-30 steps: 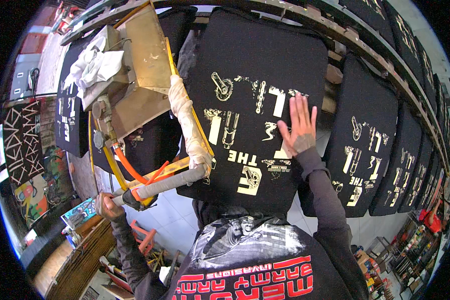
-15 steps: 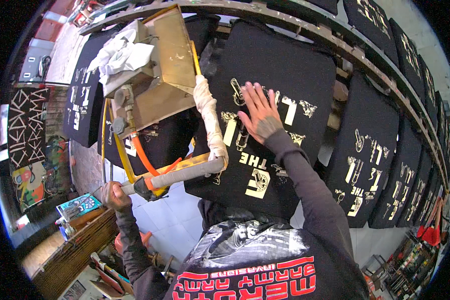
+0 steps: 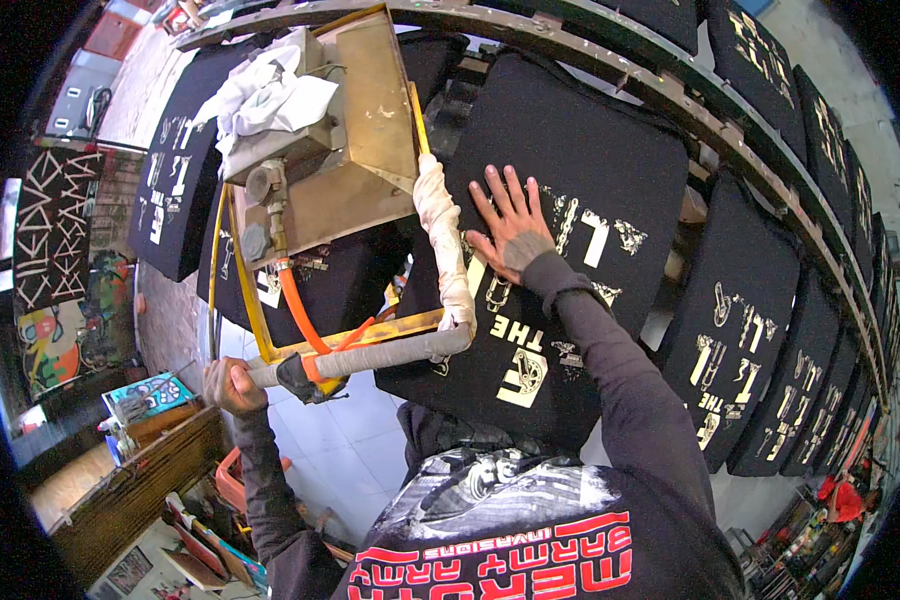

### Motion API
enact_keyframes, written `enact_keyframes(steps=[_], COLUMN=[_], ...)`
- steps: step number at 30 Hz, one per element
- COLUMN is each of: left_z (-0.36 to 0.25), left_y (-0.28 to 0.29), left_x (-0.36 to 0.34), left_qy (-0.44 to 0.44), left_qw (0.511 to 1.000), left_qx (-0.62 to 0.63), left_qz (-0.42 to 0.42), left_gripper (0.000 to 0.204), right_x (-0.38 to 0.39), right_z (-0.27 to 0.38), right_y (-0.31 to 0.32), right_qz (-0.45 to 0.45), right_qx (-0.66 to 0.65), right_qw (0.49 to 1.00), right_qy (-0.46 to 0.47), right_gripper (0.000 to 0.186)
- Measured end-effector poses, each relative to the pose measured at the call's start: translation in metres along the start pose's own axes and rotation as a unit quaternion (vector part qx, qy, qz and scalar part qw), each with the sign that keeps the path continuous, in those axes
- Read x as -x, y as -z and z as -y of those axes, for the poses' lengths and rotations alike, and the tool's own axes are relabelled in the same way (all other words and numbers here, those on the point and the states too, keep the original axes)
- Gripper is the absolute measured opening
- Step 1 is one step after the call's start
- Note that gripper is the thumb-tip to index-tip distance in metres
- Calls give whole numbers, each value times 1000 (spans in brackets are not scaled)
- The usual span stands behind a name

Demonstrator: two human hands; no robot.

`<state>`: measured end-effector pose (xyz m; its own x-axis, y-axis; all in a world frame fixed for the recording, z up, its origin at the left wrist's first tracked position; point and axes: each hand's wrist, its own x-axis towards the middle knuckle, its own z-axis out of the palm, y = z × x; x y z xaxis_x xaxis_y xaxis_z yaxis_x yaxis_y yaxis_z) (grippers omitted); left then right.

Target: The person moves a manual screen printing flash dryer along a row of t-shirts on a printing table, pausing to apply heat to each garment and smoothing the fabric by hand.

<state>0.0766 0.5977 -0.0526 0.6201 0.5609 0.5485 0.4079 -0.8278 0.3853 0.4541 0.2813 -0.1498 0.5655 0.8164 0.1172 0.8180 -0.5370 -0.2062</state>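
My left hand (image 3: 235, 386) is closed around the left end of a grey taped handle (image 3: 380, 352). That handle is the near bar of a yellow frame carrying a metal hood heater (image 3: 365, 170), with a valve and an orange hose (image 3: 298, 305). A crumpled white cloth (image 3: 275, 95) lies on top of the heater. My right hand (image 3: 513, 235) rests palm down, fingers spread, on a black T-shirt (image 3: 590, 130) with a cream print. The shirt is stretched flat on a board, and the hand covers part of the print. To the left, the heater overhangs another printed black shirt (image 3: 300, 290).
More printed black shirts (image 3: 740, 310) lie in a row to the right, and others beyond the curved metal rail (image 3: 660, 95). A wooden bench (image 3: 150, 470) with a blue box stands at lower left. Tools and a red cloth (image 3: 842, 500) are at lower right.
My right hand has slid slightly left across the print, its fingers still spread. The heater sits a little further right over the shirts. My left hand keeps its hold on the handle.
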Motion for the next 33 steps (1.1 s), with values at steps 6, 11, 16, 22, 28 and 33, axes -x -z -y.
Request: enact_keyframes(steps=[6,11,16,22,28,33], left_z=[-33,13,-35,-28,-36,-37], left_y=[5,3,5,8,15,20], left_x=[-17,1,-29,-25,-29,-34], left_qy=[-43,-82,-98,-132,-114,-125], left_qw=[998,996,993,989,993,992], left_qx=[-40,-5,-49,-47,-22,27], left_qz=[13,-18,-34,-54,-35,-17], left_gripper=[35,34,27,27,26,24], right_x=[46,105,132,27,-44,-16], right_z=[29,65,62,79,125,78], right_y=[9,28,47,113,132,69], right_qz=[17,91,-4,-110,154,52], right_qx=[-44,-69,-293,-503,-405,-203], right_qw=[999,993,949,808,811,924], right_qy=[21,7,-120,-285,-393,-321], right_gripper=[71,70,51,56,72,47])
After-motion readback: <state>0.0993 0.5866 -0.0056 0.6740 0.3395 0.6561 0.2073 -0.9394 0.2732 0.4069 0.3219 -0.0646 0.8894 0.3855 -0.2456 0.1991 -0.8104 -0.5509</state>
